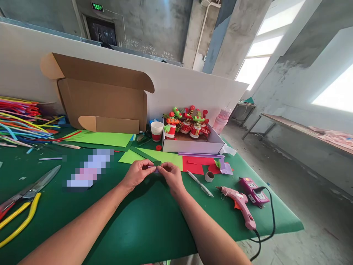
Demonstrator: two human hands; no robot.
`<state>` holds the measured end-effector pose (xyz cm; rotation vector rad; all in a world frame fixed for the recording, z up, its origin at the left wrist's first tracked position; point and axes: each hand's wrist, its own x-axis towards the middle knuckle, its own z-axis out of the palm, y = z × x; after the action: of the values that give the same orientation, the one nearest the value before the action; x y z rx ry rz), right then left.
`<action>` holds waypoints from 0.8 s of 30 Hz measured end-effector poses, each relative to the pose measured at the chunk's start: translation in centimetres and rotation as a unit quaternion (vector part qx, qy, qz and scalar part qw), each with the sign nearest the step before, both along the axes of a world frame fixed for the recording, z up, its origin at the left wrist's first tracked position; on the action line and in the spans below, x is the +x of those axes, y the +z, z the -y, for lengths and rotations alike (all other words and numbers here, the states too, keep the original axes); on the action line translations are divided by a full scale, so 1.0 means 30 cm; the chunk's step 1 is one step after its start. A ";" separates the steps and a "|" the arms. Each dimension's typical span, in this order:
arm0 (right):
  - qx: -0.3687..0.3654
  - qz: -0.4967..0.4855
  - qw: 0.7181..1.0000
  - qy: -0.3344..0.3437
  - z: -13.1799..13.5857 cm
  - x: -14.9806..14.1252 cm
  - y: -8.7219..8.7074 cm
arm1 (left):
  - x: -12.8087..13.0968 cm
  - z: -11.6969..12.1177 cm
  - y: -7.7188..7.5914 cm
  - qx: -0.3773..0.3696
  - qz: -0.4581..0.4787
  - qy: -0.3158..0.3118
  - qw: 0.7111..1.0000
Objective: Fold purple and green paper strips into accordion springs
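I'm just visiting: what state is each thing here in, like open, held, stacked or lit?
Dark green paper strip: pinched between left hand and right hand
Brown cardboard box: open, stood up
Shallow white box: open, holding red-and-white figures
Red-and-white paper cups: stacked, upright
Pink plastic glue gun: lying down; heat unclear
Purple power socket: plug inserted
Green exit sign: lit

A craft workshop in a raw concrete building. Bare grey walls (160, 27) with handwriting (143, 48), an exposed pipe (202, 33) and an exit sign (97, 6) (lit green) show the rough shell; the shears (33, 190), glue gun (240, 203), coloured paper (102, 138) and heaped bright strips (22, 125) spread over the green table (132, 228) show the craft work.
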<state>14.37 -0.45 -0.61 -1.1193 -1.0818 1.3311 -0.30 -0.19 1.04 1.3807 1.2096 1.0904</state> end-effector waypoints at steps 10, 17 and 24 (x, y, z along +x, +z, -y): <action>-0.041 -0.071 0.995 0.053 0.001 0.001 0.008 | -0.012 -0.005 -0.007 -0.020 0.034 -0.015 0.999; -0.026 -0.058 0.997 0.034 -0.002 -0.001 0.002 | -0.004 -0.007 -0.021 -0.005 0.039 -0.027 0.999; -0.037 -0.078 0.996 0.001 -0.006 0.007 0.000 | -0.011 -0.009 -0.016 -0.013 0.064 -0.022 0.998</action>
<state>14.59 -0.27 -0.62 -1.0488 -0.9274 1.4450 -0.63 0.09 0.57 1.2927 1.0923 1.1108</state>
